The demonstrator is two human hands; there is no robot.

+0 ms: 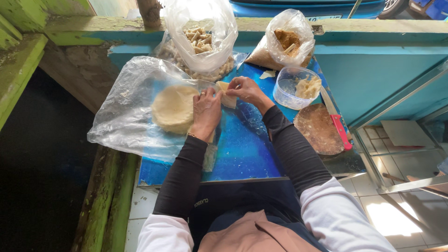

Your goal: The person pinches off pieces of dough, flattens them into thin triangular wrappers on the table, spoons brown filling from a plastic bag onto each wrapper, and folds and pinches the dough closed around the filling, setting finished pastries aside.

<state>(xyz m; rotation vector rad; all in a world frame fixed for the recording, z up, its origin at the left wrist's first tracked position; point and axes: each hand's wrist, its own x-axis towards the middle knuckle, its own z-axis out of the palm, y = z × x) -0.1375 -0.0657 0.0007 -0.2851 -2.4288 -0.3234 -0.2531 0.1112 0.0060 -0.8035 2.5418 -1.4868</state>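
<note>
**Head view: a pale wrapper being folded between both hands**

The small pale wrapper (227,97) sits at the middle of the blue table (242,149), pinched from both sides. The left hand (206,112) is closed over its left edge, fingers curled and a ring showing; the right hand (247,90) grips its upper right corner with bent fingertips. Whether filling already lies inside cannot be told, as the fingers cover the centre. To my judgement the step in hand is the folding or rolling of this one piece, and the next move would call for a tight tuck of the edge while both hands keep the sheet from springing open.

Just left of the left hand lies a round stack of wrappers (173,108) on a clear plastic sheet (122,116) that hangs over the table's left edge. Behind the hands stands an open plastic bag of finished rolls (200,39); to its right is a second bag with brown filling (285,41). A clear tub (285,93) holding a pale paste stands near the right hand, likely within reach for sealing. Further right is a round wooden board (318,129) with a red-handled knife (339,128) beside it.
</note>
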